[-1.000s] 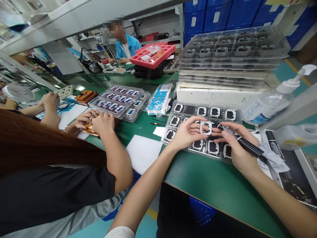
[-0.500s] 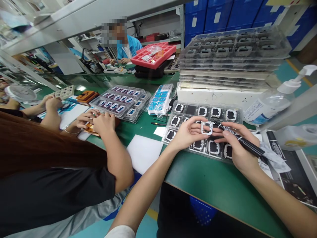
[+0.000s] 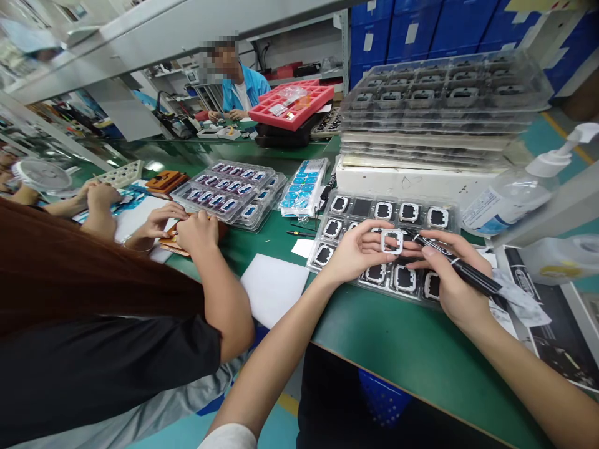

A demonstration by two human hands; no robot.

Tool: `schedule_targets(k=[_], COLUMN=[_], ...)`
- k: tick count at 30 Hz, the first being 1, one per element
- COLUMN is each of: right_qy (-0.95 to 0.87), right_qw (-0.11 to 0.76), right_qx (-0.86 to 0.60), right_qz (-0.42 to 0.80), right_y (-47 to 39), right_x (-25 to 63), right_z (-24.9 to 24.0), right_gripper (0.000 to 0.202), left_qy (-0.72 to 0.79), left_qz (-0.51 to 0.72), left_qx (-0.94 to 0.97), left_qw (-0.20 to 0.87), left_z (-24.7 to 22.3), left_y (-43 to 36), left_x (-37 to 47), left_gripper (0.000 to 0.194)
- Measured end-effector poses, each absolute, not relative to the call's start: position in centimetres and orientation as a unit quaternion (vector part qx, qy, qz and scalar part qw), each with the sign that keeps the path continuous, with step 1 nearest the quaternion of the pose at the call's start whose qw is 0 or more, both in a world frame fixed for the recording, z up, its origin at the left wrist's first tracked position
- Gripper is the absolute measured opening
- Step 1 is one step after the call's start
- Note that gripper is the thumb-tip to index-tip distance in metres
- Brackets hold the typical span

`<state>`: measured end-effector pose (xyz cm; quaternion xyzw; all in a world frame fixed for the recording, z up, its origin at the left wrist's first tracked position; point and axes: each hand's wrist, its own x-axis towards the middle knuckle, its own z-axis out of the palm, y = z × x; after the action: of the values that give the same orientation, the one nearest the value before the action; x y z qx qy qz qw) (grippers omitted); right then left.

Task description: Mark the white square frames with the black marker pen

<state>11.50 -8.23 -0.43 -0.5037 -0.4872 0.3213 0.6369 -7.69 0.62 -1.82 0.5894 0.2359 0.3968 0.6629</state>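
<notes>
My left hand (image 3: 358, 252) grips a small white rounded-square frame (image 3: 384, 243) by its edge, above a clear plastic tray (image 3: 316, 267). Wrapped around a black marker pen (image 3: 472, 276) is my right hand (image 3: 461, 280), which also pins some crumpled white tissue (image 3: 526, 304) near the pen's back end. The marker's tip end points at the right side of the white frame; whether it touches cannot be made out. Similar white frames with dark centres, such as one frame (image 3: 405, 278), sit in the tray pockets under my hands.
Stacked clear trays (image 3: 444, 93) rise behind, beside a pump bottle (image 3: 519, 181). White foam sheet (image 3: 274, 288) lies left of my forearm. A co-worker's hand (image 3: 199, 234) works at an orange fixture further left. Bagged blue parts (image 3: 304, 187) and trays of parts (image 3: 224, 187) stand behind.
My hands, the white frame and the marker look almost unmoved. At the left, the co-worker's fingers have shifted slightly over the orange fixture.
</notes>
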Motion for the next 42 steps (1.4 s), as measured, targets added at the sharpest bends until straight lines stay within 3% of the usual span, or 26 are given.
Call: schedule_targets(k=[42], right_qy=[-0.503], right_qw=[0.628], right_qx=[-0.523], right_qz=[0.281], right_y=[-8.64], right_x=[11.30], right_z=[-0.04], right_gripper=[0.029], left_qy=[0.239], left_qz=[0.386], left_qx=[0.601], left_qw=[0.657], left_z=[-1.78], left_y=[0.58], left_x=[-7.80], left_gripper=[0.071])
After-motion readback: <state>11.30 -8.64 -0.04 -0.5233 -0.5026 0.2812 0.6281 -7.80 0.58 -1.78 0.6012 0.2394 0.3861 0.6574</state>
